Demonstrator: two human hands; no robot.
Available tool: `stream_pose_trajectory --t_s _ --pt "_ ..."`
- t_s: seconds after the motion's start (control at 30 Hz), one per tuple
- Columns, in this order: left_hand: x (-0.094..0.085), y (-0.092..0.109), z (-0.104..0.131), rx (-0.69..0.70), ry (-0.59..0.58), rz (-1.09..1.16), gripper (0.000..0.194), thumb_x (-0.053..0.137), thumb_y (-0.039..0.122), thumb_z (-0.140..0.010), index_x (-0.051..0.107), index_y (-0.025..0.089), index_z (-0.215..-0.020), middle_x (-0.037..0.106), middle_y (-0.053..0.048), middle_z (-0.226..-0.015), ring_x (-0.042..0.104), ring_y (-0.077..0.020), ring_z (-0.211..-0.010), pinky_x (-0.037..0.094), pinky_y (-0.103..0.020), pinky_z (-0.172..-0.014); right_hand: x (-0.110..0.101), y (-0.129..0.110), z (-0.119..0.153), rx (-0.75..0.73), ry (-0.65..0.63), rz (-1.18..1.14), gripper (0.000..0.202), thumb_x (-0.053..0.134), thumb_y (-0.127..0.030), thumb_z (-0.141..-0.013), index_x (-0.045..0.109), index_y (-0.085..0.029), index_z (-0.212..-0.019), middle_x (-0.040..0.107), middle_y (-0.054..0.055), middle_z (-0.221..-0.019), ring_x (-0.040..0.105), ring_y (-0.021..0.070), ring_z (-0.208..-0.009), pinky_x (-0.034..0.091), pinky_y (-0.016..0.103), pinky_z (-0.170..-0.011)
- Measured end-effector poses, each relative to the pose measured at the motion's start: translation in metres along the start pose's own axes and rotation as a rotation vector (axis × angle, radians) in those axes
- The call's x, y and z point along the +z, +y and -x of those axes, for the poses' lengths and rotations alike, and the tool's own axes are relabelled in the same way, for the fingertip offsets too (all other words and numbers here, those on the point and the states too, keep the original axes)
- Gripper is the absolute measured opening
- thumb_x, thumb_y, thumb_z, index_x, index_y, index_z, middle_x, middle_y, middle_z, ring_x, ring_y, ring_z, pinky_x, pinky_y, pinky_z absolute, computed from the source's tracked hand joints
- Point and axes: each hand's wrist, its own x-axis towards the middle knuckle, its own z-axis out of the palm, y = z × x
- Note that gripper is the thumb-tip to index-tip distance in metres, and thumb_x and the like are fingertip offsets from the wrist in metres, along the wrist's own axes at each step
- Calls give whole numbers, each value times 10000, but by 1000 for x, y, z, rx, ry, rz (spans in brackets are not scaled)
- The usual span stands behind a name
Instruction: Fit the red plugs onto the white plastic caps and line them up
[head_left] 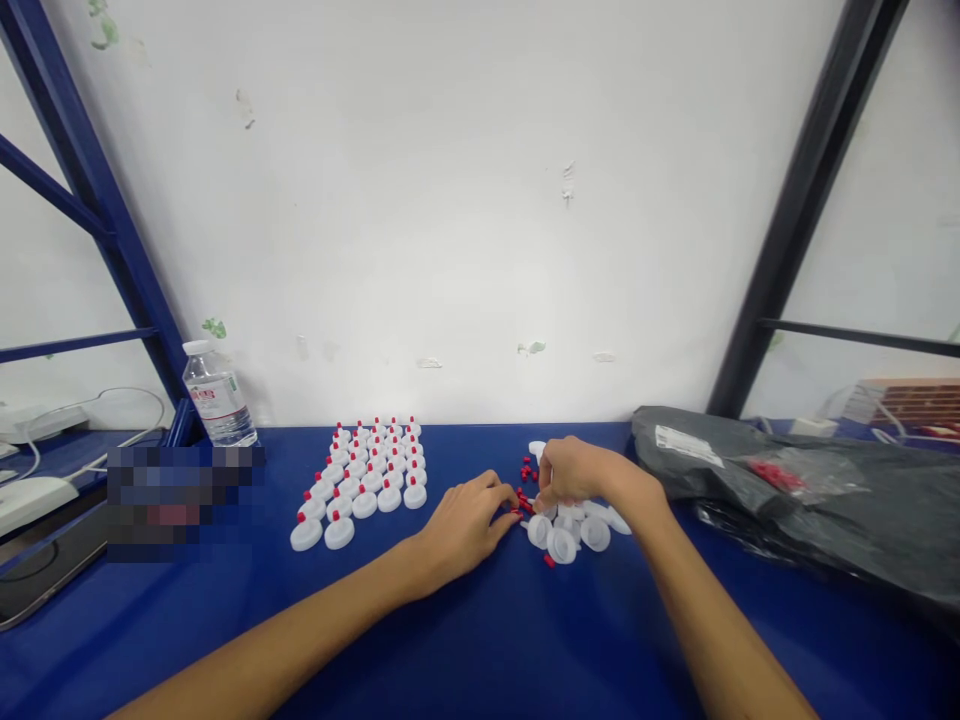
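Note:
My left hand reaches to the small pile of red caps, its thumb and forefinger pinched at a red piece. Just right of it, my right hand points down with fingers together over loose white nozzle lids; what its fingertips hold is hidden. One red cap lies apart, in front of the lids. Left of my hands, several white lids with red tips stand upright in rows on the blue table.
A water bottle stands at the back left, near a blue metal frame. A dark plastic bag lies on the right, with a clear bag of red pieces on it. The white wall closes off the back.

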Motion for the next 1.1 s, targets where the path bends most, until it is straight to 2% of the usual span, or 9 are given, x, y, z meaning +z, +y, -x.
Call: stream_pose_trajectory --t_s 0.1,0.23,0.37,0.5,0.67,0.77,0.87,0.97,1.1 --pt "-1 -5 -1 -15 8 41 171 589 339 -950 697 236 -1032 652 -39 -1028 634 -193 -918 474 -285 -764 0 6 -3 -50 28 -34 69 790 -230 -687 751 -175 -674 737 71 -677 685 213 -644 439 277 -547" --pt "-3 -8 -1 -41 10 73 161 604 334 -939 714 234 -1002 654 -36 -994 625 -181 -856 460 -274 -717 -1 11 -6 -144 169 -114 78 785 -248 -713 763 -197 -768 775 64 -823 694 206 -751 438 257 -585" --pt "-6 -10 1 -41 19 79 152 591 297 -941 725 236 -979 664 -32 -977 624 -182 -852 455 -275 -732 0 8 -4 -196 249 -188 34 731 -225 -773 748 -196 -772 774 53 -821 684 185 -723 436 254 -588" --pt "-10 -11 3 -39 13 57 154 576 254 -937 726 236 -967 669 -26 -977 627 -169 -813 448 -272 -713 1 3 -2 -181 198 -176 64 728 -254 -772 746 -193 -764 756 49 -745 674 186 -670 424 261 -555" --pt "-12 -11 5 -40 31 26 152 568 224 -920 713 226 -963 689 -30 -959 630 -171 -794 449 -275 -714 3 -1 -1 -151 55 -132 167 789 -308 -706 759 -200 -830 765 51 -796 674 192 -659 428 265 -540" --pt "-13 -11 4 -46 51 48 159 564 227 -914 717 221 -954 714 -28 -928 630 -171 -768 452 -275 -720 4 -1 -1 -173 -1 -138 156 798 -274 -691 764 -208 -828 767 41 -799 676 190 -669 431 260 -542" --pt "-14 -12 4 -74 85 154 209 549 247 -917 726 219 -1026 732 -29 -957 624 -149 -697 469 -264 -700 5 0 -2 -199 -15 -137 35 756 -176 -705 759 -203 -727 759 39 -748 676 187 -670 430 256 -549" --pt "-15 -13 4 -116 127 317 270 509 293 -942 732 199 -1062 724 -36 -952 600 -110 -565 483 -254 -644 6 0 -4 -212 59 -124 49 725 -185 -741 736 -198 -695 755 39 -759 671 180 -672 434 255 -563" --pt "-21 -13 3 -179 142 546 270 513 336 -936 717 171 -1003 725 -38 -888 623 -106 -522 455 -218 -516 3 -3 -5 -271 258 -164 91 689 -253 -803 677 -190 -738 755 44 -832 687 192 -801 471 254 -682"
